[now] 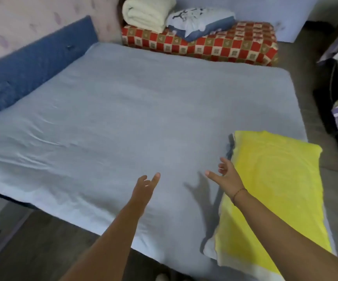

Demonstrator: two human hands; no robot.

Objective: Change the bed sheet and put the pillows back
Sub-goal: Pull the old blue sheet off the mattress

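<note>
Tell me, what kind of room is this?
Probably a bedroom: a pale blue bed sheet is spread out, a yellow pillow lies on it, and a folded cream blanket sits beyond, beside a patterned pillow.

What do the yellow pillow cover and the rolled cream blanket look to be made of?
Yellow pillow cover: probably a towelling or fleecy cloth, matt, with a faintly nubbly surface. Cream blanket: likely soft plush fleece, thick rounded folds, no sheen. The blur leaves both open.
</note>
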